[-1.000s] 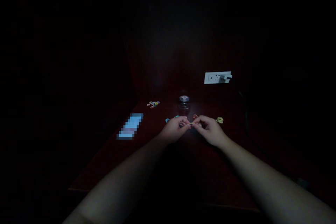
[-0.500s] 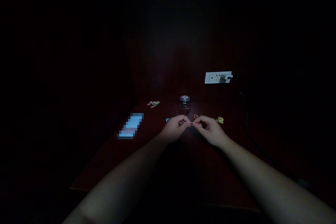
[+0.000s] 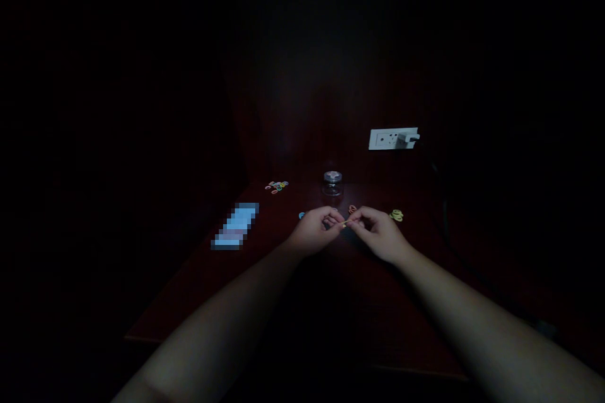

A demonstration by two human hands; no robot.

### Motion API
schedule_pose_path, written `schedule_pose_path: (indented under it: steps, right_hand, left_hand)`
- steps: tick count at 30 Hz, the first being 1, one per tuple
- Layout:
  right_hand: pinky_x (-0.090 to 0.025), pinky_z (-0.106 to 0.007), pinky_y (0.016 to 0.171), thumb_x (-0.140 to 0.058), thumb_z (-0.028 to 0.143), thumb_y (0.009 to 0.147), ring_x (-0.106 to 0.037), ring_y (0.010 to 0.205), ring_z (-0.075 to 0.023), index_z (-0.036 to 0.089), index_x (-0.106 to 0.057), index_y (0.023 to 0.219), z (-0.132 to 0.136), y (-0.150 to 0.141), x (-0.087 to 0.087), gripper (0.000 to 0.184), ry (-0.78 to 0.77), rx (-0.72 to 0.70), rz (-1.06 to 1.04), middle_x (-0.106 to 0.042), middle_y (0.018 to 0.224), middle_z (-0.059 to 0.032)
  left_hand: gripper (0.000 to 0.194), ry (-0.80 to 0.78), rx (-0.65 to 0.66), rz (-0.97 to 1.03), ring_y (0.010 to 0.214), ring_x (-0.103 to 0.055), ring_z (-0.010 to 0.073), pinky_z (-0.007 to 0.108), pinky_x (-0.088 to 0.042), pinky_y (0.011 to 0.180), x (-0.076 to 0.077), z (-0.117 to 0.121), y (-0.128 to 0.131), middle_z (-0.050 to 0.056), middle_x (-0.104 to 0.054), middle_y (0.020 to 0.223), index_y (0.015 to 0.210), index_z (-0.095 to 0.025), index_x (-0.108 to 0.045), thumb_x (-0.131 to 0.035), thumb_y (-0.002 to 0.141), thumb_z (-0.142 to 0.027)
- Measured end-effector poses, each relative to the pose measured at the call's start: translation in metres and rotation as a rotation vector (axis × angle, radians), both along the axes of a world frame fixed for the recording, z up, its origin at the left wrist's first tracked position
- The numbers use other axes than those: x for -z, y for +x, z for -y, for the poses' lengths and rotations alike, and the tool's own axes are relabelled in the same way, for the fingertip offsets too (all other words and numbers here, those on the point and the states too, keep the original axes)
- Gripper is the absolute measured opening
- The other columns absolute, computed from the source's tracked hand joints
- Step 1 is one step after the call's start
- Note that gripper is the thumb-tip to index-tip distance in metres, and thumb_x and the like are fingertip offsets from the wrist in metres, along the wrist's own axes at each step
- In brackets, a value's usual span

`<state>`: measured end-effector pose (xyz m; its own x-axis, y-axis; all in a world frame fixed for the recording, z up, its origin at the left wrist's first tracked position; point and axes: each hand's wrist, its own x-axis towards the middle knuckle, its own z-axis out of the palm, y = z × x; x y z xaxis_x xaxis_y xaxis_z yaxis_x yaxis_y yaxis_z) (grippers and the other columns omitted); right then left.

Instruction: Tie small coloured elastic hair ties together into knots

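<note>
My left hand [image 3: 317, 228] and my right hand [image 3: 377, 232] meet above the table, fingertips pinched close together. Between them is a small yellow hair tie [image 3: 345, 224], gripped from both sides and partly covered by the fingers. Just behind my right hand lie orange-red hair ties [image 3: 352, 208]. A blue hair tie [image 3: 301, 216] shows partly behind my left hand. To the right of my right hand sits a small pile of yellow-green hair ties [image 3: 396, 215].
A clear lidded jar [image 3: 333, 183] stands at the back of the dark red table [image 3: 198, 293]. Mixed coloured hair ties [image 3: 276, 187] lie back left, near a blurred-out phone-like screen [image 3: 235, 227]. A wall socket [image 3: 392, 138] holds a plug, with a cable [image 3: 445, 214] running down the right.
The yellow hair tie has shifted slightly between my fingertips and more of it shows below them. Both hands stay in almost the same place.
</note>
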<state>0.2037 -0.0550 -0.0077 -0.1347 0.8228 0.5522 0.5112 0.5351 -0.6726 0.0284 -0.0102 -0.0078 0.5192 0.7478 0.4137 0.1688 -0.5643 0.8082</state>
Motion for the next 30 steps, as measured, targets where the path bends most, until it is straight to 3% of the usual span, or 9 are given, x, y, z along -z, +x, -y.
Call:
schedule_pose_path:
  steps: [8,22,30]
  right_hand:
    - [-0.039,-0.026,0.058,-0.058,0.032,0.083,-0.047,0.058,-0.0132,0.016,-0.065,0.077,0.0016,-0.0006,-0.0011,0.018,0.008,-0.022,0.006,-0.055,0.063,-0.0005]
    - [-0.038,-0.026,0.058,-0.057,0.031,0.083,-0.046,0.058,-0.0127,0.016,-0.064,0.076,-0.0003,0.0005,0.0003,0.018,-0.031,-0.037,0.007,-0.053,0.063,0.0002]
    - [-0.038,-0.026,0.059,-0.056,0.03,0.083,-0.046,0.059,-0.0126,0.015,-0.064,0.078,-0.0019,0.0013,0.0025,0.017,-0.045,-0.029,0.014,-0.055,0.064,-0.0004]
  left_hand:
    - [0.009,-0.003,0.055,-0.037,0.069,-0.057,0.0098,0.02,-0.046,0.064,-0.0016,-0.0003,-0.0007,0.002,-0.064,0.076,0.082,-0.012,-0.065,-0.06,0.077,-0.019]
    - [0.017,-0.009,0.006,-0.057,0.066,-0.052,0.0103,0.022,-0.043,0.062,-0.0011,-0.0001,-0.0022,0.001,-0.06,0.074,0.078,-0.013,-0.06,-0.06,0.08,-0.03]
    - [0.018,0.031,0.033,-0.042,0.073,-0.057,0.0126,0.023,-0.045,0.069,0.0014,-0.0041,-0.0028,0.002,-0.065,0.08,0.082,-0.014,-0.063,-0.054,0.084,-0.029]
